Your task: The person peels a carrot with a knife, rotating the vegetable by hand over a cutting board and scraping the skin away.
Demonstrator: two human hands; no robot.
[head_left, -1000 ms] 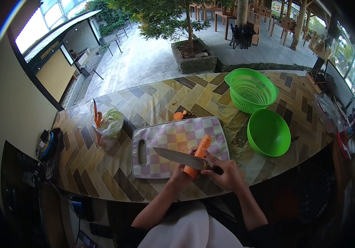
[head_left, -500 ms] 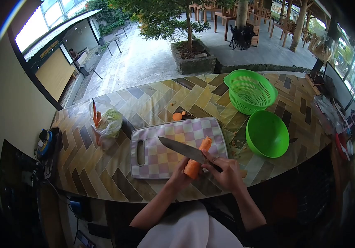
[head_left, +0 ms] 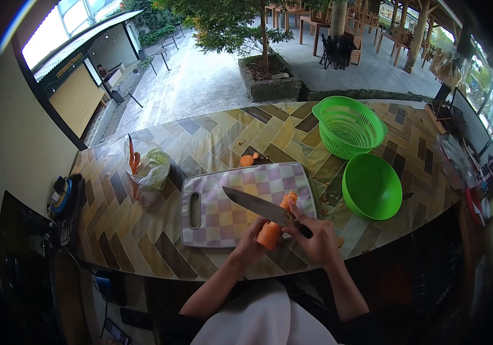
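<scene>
My left hand [head_left: 250, 244] is closed round the thick lower end of a peeled orange carrot [head_left: 269, 235], near the front edge of a checkered cutting board [head_left: 218, 221]. In my right hand [head_left: 317, 241] is the dark handle of a large kitchen knife [head_left: 257, 204]. Its blade lies across the carrot and points up to the left, over the board. The blade covers the carrot's middle; its narrower far end shows beyond. Past the board's far edge lie cut carrot pieces [head_left: 247, 160].
A green colander [head_left: 350, 129] and a green bowl [head_left: 371, 187] stand right of the board. On the left is a plastic bag [head_left: 153, 172] with carrots and a pale green vegetable. All rest on the wood-patterned table [head_left: 126, 230]. One person sits far off at left.
My right hand and the knife have shifted slightly to the right along the carrot, and the right thumb now shows raised beside the carrot's far end. My left hand keeps its hold.
</scene>
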